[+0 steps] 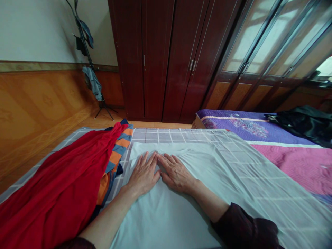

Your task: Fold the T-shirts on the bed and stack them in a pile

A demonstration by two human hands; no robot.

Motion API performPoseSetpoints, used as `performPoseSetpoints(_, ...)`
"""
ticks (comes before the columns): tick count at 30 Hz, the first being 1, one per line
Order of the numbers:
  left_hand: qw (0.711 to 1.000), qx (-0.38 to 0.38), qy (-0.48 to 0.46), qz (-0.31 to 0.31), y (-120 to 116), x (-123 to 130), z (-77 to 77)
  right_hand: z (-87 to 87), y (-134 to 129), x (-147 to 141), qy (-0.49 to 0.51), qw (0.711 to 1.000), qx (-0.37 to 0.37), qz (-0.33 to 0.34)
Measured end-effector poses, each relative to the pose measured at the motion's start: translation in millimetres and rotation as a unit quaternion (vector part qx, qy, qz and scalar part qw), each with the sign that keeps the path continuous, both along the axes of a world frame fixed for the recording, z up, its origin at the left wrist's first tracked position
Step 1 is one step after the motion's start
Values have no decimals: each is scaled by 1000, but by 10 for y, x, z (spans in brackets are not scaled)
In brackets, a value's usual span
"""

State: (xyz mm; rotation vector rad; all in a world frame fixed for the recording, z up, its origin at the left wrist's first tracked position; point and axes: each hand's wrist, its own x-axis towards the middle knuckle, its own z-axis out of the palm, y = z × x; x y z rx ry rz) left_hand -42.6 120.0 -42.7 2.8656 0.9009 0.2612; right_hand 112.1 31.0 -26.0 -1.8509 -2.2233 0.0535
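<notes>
My left hand [144,174] and my right hand [176,174] lie flat, palms down and fingertips almost touching, on a white cloth garment [166,221]. Neither hand grips anything. The garment is spread over a grey checked sheet [160,135], and its far edge runs just beyond my fingers. To the left of my left hand lies a red garment [57,188], partly over an orange and blue striped garment [114,155]. A dark sleeve [246,228] covers my right forearm near the elbow.
A purple and pink quilted bedcover [282,152] lies to the right, with a black garment [303,122] on it. Ahead stand a dark wood wardrobe [166,58] and glass-panelled doors [269,41]. A clothes stand [90,65] is by the wood-panelled wall.
</notes>
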Motion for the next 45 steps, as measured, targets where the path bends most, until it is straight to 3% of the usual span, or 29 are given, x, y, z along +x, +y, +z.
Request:
performPoseSetpoints(11,999,-30,-24,2,70,22,69,14,57,31,69,997,37,-10)
performPoseSetpoints(23,999,-30,-2,-35,100,64,-2,-24,82,21,22,999,31,1)
performPoseSetpoints(29,999,-19,6,-35,97,49,3,22,-43,31,17,998,45,-28)
performPoseSetpoints(34,999,-17,6,-32,79,33,27,35,-256,324,13,997,42,-64)
performPoseSetpoints(41,999,-15,13,-32,73,30,31,-34,-526,873,12,982,68,-175)
performPoseSetpoints(45,999,-1,4,-34,7,23,74,-17,-560,885,-7,987,58,-151)
